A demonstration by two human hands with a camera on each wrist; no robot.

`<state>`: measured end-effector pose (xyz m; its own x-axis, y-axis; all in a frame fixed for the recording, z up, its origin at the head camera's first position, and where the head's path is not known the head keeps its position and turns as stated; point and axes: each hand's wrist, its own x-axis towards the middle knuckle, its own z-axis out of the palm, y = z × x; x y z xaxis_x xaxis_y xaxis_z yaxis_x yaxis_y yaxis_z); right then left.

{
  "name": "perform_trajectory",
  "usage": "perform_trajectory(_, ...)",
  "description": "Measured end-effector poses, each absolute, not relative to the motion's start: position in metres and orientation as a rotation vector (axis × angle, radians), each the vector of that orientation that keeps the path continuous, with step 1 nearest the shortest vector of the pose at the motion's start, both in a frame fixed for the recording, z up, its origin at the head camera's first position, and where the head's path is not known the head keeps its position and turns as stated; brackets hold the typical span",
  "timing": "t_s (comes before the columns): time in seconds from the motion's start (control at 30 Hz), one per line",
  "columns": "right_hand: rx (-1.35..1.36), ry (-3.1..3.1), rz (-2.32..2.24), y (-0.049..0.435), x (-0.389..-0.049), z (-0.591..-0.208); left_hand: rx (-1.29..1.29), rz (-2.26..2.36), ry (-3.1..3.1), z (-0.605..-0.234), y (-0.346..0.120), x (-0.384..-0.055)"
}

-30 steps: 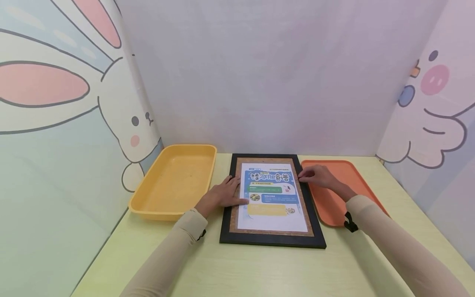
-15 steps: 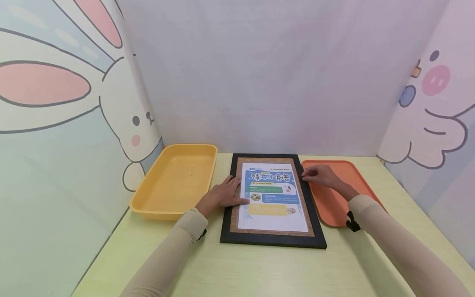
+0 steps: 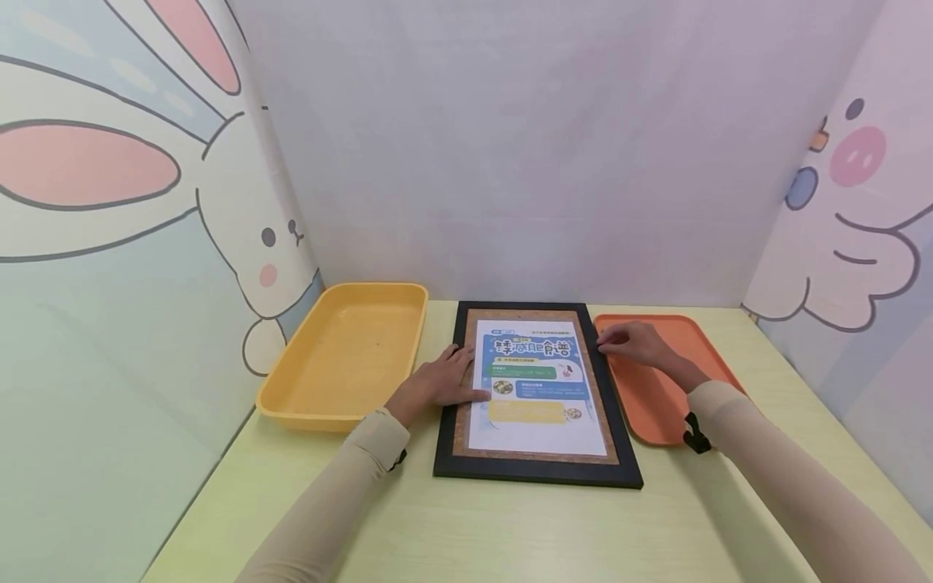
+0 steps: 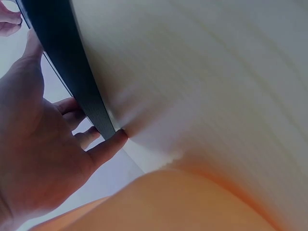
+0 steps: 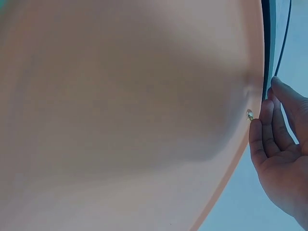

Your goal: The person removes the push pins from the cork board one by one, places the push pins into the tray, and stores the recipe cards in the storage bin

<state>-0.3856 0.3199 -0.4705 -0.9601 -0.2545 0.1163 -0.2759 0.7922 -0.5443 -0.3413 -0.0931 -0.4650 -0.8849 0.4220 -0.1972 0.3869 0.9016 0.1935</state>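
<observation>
A printed sheet point(image 3: 535, 429) with Chinese text and coloured panels lies on a cork board point(image 3: 461, 441) in a black frame point(image 3: 539, 471). My left hand point(image 3: 437, 380) rests, fingers spread, across the frame's left side, the thumb on the sheet's left part. By the frame's right side is my right hand point(image 3: 640, 344), over the edge of an orange tray point(image 3: 652, 417). Its thumb and fingertips are close together, and nothing shows between them. A tiny gold-and-white object, possibly a pushpin point(image 5: 249, 115), sits inside the tray's rim beside those fingertips.
A deep yellow tray point(image 3: 342, 356) stands left of the frame, close to the left forearm. Curtain-like walls point(image 3: 568, 162) with cartoon animals enclose the back and sides of the pale wooden table point(image 3: 503, 534).
My right hand has shifted slightly to the right, from the frame's right inner edge toward the orange tray. The left hand and the sheet hold their place.
</observation>
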Motion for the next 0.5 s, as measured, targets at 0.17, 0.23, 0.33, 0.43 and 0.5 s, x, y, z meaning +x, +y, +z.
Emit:
perform_trajectory(0.17, 0.441, -2.927, 0.926, 0.3254, -0.3868, -0.4749, 0.614, 0.211, 2.833, -0.4677, -0.0927, -0.3428)
perform_trajectory(0.23, 0.439, -2.932, 0.931, 0.3268, -0.3866, -0.4759, 0.612, 0.208, 2.831, -0.4673, -0.0927, -0.3426)
perform_trajectory(0.33, 0.427, -2.939, 0.917, 0.328, -0.3854, -0.4761, 0.612, 0.2, 2.827, -0.4663, -0.0928, -0.3423)
perform_trajectory(0.43, 0.406, -2.938, 0.908, 0.3291, -0.3846, -0.4764, 0.614, 0.197, 2.828, -0.4657, -0.0929, -0.3419)
perform_trajectory(0.5, 0.393, -2.933, 0.9, 0.3299, -0.3845, -0.4767, 0.62, 0.195, 2.831, -0.4655, -0.0929, -0.3416)
